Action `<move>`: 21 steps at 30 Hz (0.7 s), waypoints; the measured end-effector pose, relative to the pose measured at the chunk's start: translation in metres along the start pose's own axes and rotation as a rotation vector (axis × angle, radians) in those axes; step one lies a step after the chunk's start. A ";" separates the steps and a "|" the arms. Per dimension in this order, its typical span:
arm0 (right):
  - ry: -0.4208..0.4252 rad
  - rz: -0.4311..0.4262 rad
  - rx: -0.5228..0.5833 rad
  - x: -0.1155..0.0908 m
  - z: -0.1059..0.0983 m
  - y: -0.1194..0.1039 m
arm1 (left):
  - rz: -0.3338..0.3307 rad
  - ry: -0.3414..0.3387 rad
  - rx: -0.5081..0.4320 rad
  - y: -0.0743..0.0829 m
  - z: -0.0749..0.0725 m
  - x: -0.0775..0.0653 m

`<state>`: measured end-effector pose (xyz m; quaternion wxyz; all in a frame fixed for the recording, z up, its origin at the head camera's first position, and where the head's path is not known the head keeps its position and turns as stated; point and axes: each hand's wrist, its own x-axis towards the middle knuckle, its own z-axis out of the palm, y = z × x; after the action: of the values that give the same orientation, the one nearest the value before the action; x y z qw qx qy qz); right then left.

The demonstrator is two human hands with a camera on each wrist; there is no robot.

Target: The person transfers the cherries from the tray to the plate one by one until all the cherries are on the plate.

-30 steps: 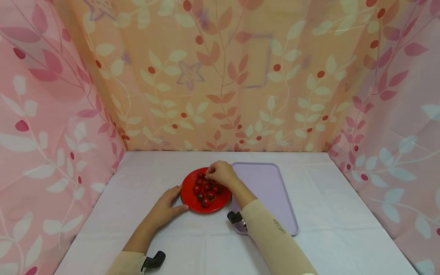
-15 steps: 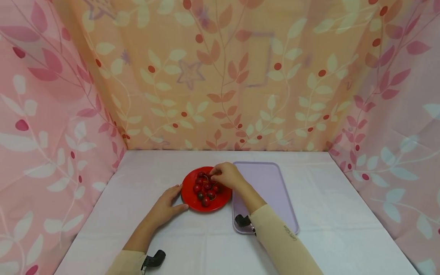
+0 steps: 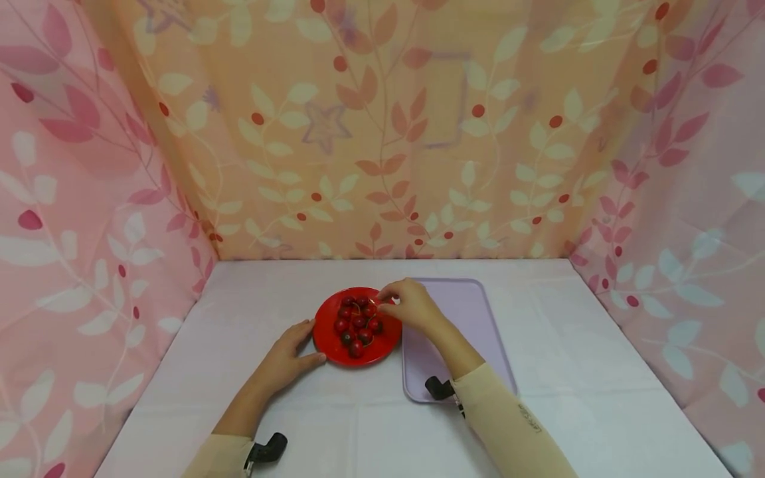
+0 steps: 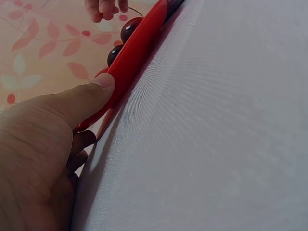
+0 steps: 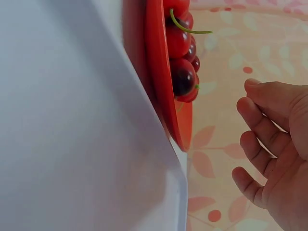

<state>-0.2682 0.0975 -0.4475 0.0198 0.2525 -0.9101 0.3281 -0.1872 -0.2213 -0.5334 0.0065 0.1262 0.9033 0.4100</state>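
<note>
A red plate (image 3: 385, 338) heaped with several dark red cherries (image 3: 359, 321) sits on the white cloth. My left hand (image 3: 288, 358) holds the plate's left edge. In the left wrist view, its thumb (image 4: 102, 82) lies along the rim, while the other fingers show below it, partly hidden. Over the plate's right side hovers my right hand (image 3: 412, 307), its fingers loosely bent. The right wrist view shows nothing between the thumb and fingers (image 5: 250, 113), and a gap separates them from the cherries (image 5: 183, 77). One cherry carries a green stem (image 5: 192, 32).
A pale purple tray (image 3: 457, 312) lies just right of the plate, under my right forearm. Patterned cloth walls (image 3: 382, 133) enclose the table (image 3: 597, 372) at the back and both sides. A black wrist-worn piece (image 3: 439, 388) juts out above the tray.
My right hand has drawn back to the right from the upper part of the cherry heap and come away from it. My left hand stays at the plate's edge.
</note>
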 end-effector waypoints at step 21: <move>0.110 -0.035 -0.070 -0.063 -0.028 0.029 | 0.030 0.059 0.081 0.000 -0.017 -0.006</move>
<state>-0.2302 0.1618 -0.4548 0.0845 0.2492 -0.9138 0.3092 -0.1832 -0.2356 -0.5224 -0.0313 0.1278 0.9169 0.3767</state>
